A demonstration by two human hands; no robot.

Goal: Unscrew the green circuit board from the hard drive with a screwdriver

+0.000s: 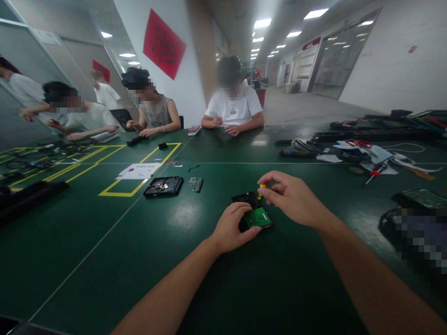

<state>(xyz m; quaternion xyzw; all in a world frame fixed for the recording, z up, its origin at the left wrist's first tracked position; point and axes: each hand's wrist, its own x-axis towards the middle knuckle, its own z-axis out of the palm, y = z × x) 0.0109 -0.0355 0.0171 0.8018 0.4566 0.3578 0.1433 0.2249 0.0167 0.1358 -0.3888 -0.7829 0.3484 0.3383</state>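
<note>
In front of me on the green table lies a black hard drive (243,199) with a green circuit board (257,217) on its near part. My left hand (234,226) is closed around the drive's left and near edges, thumb at the near side. Between the thumb and fingertips of my right hand (287,195) is a short yellow-handled screwdriver (260,190), held nearly upright over the drive's right side. Its tip is too small to make out. To the left are an open black plastic case (163,187) with small metal bits in it and a loose circuit board (196,184).
A white paper (139,171) with small parts lies within yellow tape lines. At right are a red-handled screwdriver (375,174), cables (301,147), and a dark pen-like tool (296,153). A person in a white shirt (234,109) sits opposite; several others are at left.
</note>
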